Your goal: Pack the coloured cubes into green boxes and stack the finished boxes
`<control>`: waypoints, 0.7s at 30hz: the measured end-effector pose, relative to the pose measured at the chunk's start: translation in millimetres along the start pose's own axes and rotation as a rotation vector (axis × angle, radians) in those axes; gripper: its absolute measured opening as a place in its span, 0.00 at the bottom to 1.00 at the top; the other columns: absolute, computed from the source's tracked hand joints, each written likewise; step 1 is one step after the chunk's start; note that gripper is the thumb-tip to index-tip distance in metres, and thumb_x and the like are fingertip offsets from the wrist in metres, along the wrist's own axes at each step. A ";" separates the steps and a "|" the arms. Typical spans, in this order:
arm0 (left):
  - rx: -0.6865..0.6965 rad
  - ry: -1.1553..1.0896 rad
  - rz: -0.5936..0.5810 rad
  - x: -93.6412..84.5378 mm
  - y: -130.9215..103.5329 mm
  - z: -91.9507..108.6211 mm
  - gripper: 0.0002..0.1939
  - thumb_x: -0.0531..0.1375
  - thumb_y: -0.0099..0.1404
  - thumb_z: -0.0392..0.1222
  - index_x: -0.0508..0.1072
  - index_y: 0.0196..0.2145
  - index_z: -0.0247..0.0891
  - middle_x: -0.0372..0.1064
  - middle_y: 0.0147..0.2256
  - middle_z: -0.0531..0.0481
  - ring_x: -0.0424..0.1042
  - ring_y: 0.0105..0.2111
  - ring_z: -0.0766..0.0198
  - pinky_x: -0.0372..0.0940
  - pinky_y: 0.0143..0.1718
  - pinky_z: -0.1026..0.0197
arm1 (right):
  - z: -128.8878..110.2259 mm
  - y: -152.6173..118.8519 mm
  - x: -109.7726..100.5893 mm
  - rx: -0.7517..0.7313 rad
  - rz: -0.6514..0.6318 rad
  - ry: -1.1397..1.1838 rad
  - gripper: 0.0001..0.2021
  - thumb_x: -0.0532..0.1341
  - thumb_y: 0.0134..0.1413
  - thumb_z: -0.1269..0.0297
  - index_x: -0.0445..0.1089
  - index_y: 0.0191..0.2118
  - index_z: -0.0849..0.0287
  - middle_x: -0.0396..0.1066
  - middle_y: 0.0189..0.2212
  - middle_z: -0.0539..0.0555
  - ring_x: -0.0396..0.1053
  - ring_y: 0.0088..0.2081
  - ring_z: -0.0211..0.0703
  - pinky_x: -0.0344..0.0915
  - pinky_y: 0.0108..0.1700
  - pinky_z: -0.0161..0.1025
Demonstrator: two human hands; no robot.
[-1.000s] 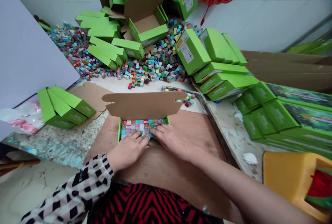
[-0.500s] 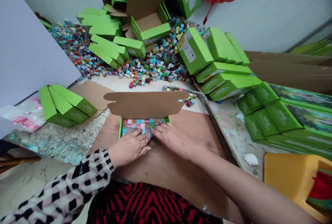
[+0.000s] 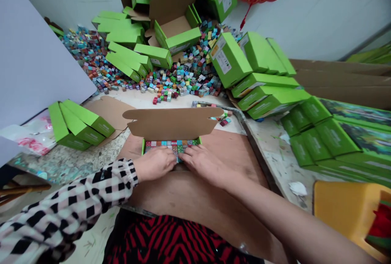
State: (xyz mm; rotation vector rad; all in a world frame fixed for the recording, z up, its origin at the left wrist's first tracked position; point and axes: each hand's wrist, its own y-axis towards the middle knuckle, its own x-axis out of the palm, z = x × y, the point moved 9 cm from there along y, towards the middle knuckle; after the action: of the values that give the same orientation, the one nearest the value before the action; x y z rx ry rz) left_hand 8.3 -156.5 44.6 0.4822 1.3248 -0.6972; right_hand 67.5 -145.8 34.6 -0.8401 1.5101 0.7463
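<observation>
An open green box (image 3: pixel 143 146) lies on the brown board (image 3: pixel 171 192), its cardboard lid (image 3: pixel 172 123) raised at the far side. Rows of small patterned cubes (image 3: pixel 174 143) in several colours fill it. My left hand (image 3: pixel 157 163) rests over the left and middle of the cubes, its fingers bent and pressed together; anything under the fingertips is hidden. On the right part of the cubes lies my right hand (image 3: pixel 200 161), fingers apart and pointing left and forward, with nothing seen in its grip.
Behind the box is a heap of loose cubes (image 3: pixel 189 74) with green boxes (image 3: pixel 181 40) on it. More boxes are stacked right (image 3: pixel 336 135) and left (image 3: pixel 79 125). A yellow container (image 3: pixel 339 207) stands at the lower right. A dark edge (image 3: pixel 259 158) borders the board.
My left hand has shifted slightly forward and its fingers have curled together over the cubes. My right hand has barely moved. The view has shifted slightly.
</observation>
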 end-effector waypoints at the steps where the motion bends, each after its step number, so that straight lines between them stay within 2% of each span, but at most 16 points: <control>1: -0.061 -0.023 -0.001 1.4 2.9 -4.8 0.12 0.52 0.68 0.39 0.73 0.31 0.36 0.70 0.32 0.48 0.69 0.35 0.61 0.64 0.41 0.59 | 0.6 -0.3 -0.7 0.012 0.006 0.007 0.11 0.52 0.62 0.71 0.70 0.44 0.59 0.70 0.34 0.55 0.66 0.36 0.44 0.58 0.39 0.41; 3: -0.167 -0.065 0.008 4.8 7.8 -12.6 0.07 0.57 0.64 0.41 0.71 0.30 0.36 0.70 0.33 0.47 0.69 0.36 0.59 0.65 0.41 0.58 | 1.8 -0.8 -0.9 0.030 0.016 0.031 0.11 0.52 0.62 0.70 0.71 0.43 0.58 0.70 0.33 0.55 0.66 0.36 0.44 0.58 0.39 0.41; 7: -0.295 -0.078 0.039 11.5 13.0 -21.8 0.09 0.62 0.59 0.45 0.70 0.32 0.36 0.70 0.35 0.45 0.70 0.38 0.53 0.65 0.40 0.55 | 2.4 -1.0 -0.4 0.034 0.046 0.050 0.10 0.52 0.62 0.69 0.71 0.43 0.59 0.71 0.34 0.55 0.66 0.36 0.44 0.58 0.40 0.42; 15: -0.268 -0.071 0.013 18.0 12.2 -18.4 0.05 0.57 0.60 0.40 0.66 0.35 0.38 0.71 0.36 0.46 0.72 0.37 0.55 0.65 0.38 0.57 | -2.9 2.2 -1.0 -0.024 0.001 0.028 0.08 0.54 0.61 0.71 0.71 0.39 0.61 0.71 0.34 0.55 0.67 0.37 0.45 0.60 0.42 0.42; 21: -0.267 -0.081 0.010 18.0 11.1 -16.4 0.05 0.56 0.60 0.39 0.65 0.36 0.38 0.71 0.35 0.46 0.72 0.38 0.56 0.65 0.39 0.57 | -2.6 3.8 -3.5 -0.013 -0.020 0.063 0.10 0.52 0.62 0.72 0.71 0.39 0.61 0.72 0.34 0.55 0.67 0.37 0.45 0.60 0.42 0.43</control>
State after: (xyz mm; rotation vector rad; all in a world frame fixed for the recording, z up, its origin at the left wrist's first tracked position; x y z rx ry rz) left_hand 6.1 -140.7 23.0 0.2424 1.3148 -0.5166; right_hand 63.1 -145.7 38.2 -0.8945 1.5515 0.7217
